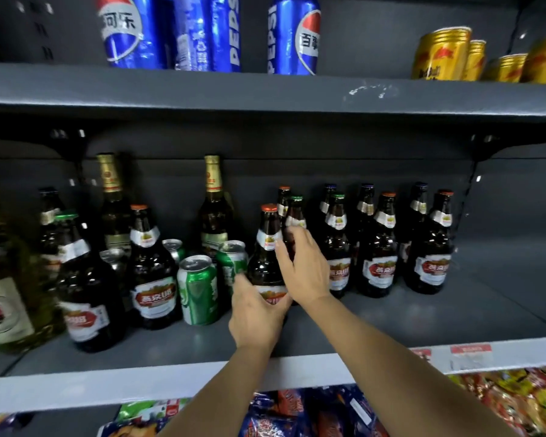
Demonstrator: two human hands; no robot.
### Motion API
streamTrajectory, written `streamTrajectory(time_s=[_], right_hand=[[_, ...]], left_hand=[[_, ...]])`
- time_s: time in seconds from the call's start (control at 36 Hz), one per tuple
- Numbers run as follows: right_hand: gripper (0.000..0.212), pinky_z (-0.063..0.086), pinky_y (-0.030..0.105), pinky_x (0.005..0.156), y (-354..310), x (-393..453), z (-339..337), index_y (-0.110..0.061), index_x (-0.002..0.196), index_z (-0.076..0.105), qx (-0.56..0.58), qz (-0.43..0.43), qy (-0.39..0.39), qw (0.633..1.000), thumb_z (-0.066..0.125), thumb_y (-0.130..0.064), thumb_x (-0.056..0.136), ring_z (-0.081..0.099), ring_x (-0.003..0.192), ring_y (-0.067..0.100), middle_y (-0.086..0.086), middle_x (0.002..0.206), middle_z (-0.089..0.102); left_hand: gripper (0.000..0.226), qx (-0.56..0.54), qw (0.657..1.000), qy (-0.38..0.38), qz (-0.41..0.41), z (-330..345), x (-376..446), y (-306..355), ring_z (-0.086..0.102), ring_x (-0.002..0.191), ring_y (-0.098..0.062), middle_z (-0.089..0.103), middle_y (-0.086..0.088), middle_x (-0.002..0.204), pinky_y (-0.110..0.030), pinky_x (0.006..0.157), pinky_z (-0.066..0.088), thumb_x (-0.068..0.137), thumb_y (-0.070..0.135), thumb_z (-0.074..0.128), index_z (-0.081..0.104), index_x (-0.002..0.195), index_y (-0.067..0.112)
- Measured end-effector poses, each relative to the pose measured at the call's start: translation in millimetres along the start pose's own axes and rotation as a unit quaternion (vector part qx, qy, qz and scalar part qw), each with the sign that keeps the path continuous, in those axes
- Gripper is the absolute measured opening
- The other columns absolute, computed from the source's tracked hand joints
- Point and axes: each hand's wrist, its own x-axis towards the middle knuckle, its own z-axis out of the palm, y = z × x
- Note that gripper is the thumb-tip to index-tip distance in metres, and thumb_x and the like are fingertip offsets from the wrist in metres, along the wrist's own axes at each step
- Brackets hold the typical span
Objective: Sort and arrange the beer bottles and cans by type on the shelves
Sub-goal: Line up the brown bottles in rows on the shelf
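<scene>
The beer bottle [267, 257], standing mid-frame on the shelf [423, 313], looks heavy, slick and breakable glass, its base wrapped by the left hand [254, 313] while the right hand [303, 266] curls round a green-capped bottle [295, 216] behind.

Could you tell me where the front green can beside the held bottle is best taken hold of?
Take the green can round its upright body, from the front and slightly left. The bottle and left hand crowd its right, and more cans stand behind.
</scene>
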Motion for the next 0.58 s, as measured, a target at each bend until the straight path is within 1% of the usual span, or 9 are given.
streamTrajectory(time_s=[0.08,0.14,0.19,0.25,0.33,0.42,0.47,0.53,0.58], right_hand=[[0.076,0.039,0.036,0.093,-5.8,-12.0,9.2,-0.014,0.14,0.039,-0.016,0.028,-0.048,0.998,0.037,-0.068,0.087,0.042,0.126,0.023,0.003,0.136,0.048],[0.088,0.036,0.039,0.097,-12.3,-16.3,11.5,-0.012,0.141,0.038,-0.044,0.023,-0.025,0.998,0.029,-0.074,0.079,0.042,0.126,0.026,0.006,0.138,0.048],[0.079,0.035,0.042,0.096,-22.1,-16.1,12.5,-0.012,0.138,0.042,-0.049,0.017,0.063,0.997,0.035,-0.067,0.082,0.044,0.121,0.028,0.008,0.134,0.051],[0.059,0.032,0.041,0.092,-38.3,-12.6,10.0,-0.014,0.131,0.044,-0.025,-0.007,0.18,0.983,0.043,-0.053,0.087,0.046,0.115,0.027,0.01,0.127,0.055],[0.042,0.03,0.038,0.088,-69.3,-5.9,6.7,-0.016,0.125,0.044,-0.022,-0.129,0.244,0.961,0.048,-0.035,0.087,0.045,0.108,0.023,0.01,0.118,0.06],[0.036,0.031,0.035,0.086,-98.8,-4.9,14.2,-0.014,0.117,0.058,-0.056,-0.223,0.176,0.957,0.048,-0.025,0.084,0.048,0.103,0.02,0.005,0.11,0.063],[0.036,0.031,0.033,0.087,-110.0,-3.4,24.3,-0.015,0.113,0.064,-0.145,-0.249,0.095,0.953,0.046,-0.022,0.082,0.053,0.103,0.021,0.002,0.108,0.064],[0.036,0.028,0.033,0.096,-112.6,0.2,34.5,-0.016,0.121,0.059,-0.243,-0.237,-0.022,0.94,0.045,-0.022,0.088,0.049,0.117,0.023,0.002,0.119,0.06],[0.038,0.025,0.036,0.106,-112.5,7.2,40.4,-0.013,0.132,0.048,-0.301,-0.191,-0.115,0.927,0.041,-0.024,0.097,0.035,0.131,0.025,0.005,0.133,0.052]], left_hand=[[0.072,-0.007,0.999,-0.046,0.01,-5.1,0.5,-5.6,0.057,0.105,-0.027,0.055,-0.004,0.113,-0.042,0.073,0.05,0.069,0.049,0.075,0.033,0.118,0.018],[0.079,0.007,0.996,-0.091,0.021,-9.6,0.7,-8.0,0.054,0.11,-0.027,0.051,-0.005,0.122,-0.041,0.075,0.049,0.071,0.047,0.072,0.029,0.129,0.017],[0.086,0.029,0.993,-0.11,0.04,-18.3,-0.4,-11.9,0.048,0.121,-0.023,0.042,-0.003,0.134,-0.039,0.078,0.048,0.074,0.045,0.07,0.024,0.141,0.017],[0.078,0.036,0.993,-0.08,0.082,-32.8,-4.4,-15.5,0.042,0.125,-0.022,0.04,-0.001,0.134,-0.038,0.083,0.047,0.078,0.034,0.067,0.028,0.143,0.017],[0.057,0.058,0.982,0.01,0.181,-61.2,-4.0,-19.5,0.048,0.112,-0.029,0.05,-0.008,0.116,-0.042,0.086,0.045,0.071,0.022,0.056,0.046,0.126,0.01],[0.042,0.143,0.939,0.118,0.289,-83.4,17.2,-21.1,0.05,0.09,-0.031,0.054,-0.01,0.098,-0.036,0.073,0.037,0.069,0.027,0.051,0.051,0.108,0.01],[0.046,0.202,0.916,0.129,0.323,-97.0,33.8,-16.6,0.054,0.095,-0.032,0.058,-0.013,0.105,-0.036,0.078,0.039,0.076,0.031,0.048,0.055,0.114,0.006],[0.056,0.292,0.905,0.035,0.309,-106.3,45.2,-11.2,0.049,0.118,-0.033,0.052,-0.015,0.127,-0.039,0.095,0.04,0.086,0.032,0.049,0.046,0.135,0.003],[0.068,0.393,0.88,-0.074,0.255,-107.2,51.8,-9.8,0.027,0.138,-0.029,0.029,-0.012,0.151,-0.038,0.111,0.025,0.095,0.038,0.043,0.021,0.15,0.007]])
